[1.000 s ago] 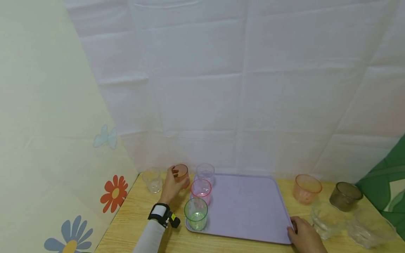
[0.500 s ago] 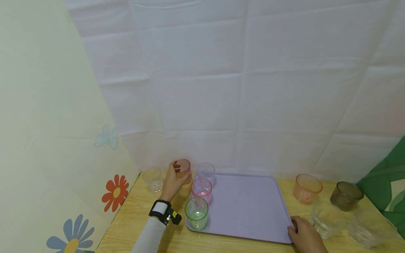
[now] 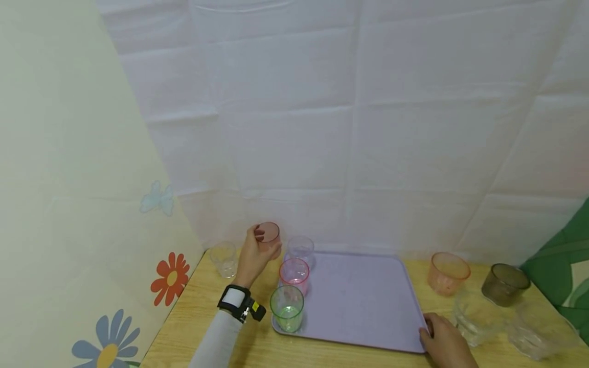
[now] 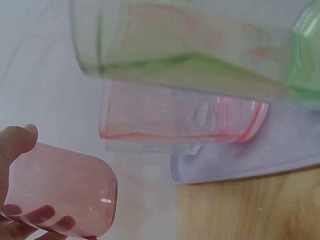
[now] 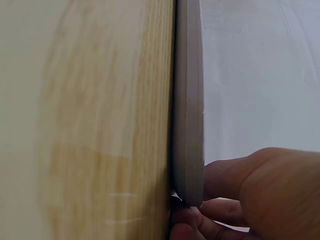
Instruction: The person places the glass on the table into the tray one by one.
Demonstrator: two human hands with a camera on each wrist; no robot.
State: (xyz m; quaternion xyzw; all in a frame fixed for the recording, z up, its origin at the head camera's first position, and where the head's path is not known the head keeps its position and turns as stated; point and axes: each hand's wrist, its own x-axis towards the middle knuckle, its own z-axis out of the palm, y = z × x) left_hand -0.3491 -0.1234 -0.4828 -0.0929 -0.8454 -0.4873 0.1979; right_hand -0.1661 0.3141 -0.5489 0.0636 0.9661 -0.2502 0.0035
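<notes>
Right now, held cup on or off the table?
Off. The left hand holds the cup up; the left wrist view shows backdrop between its lower end and the table.

A black wrist strap [image 3: 239, 311] circled the left wrist at seven o'clock of the left hand [image 3: 251, 258], bearing a white rectangular panel [image 3: 233, 297]; at its four o'clock jutted a small black camera [image 3: 258, 312], marked with a yellow patch [image 3: 254, 306]; a pale grey long sleeve [image 3: 215, 340] covered the forearm.
</notes>
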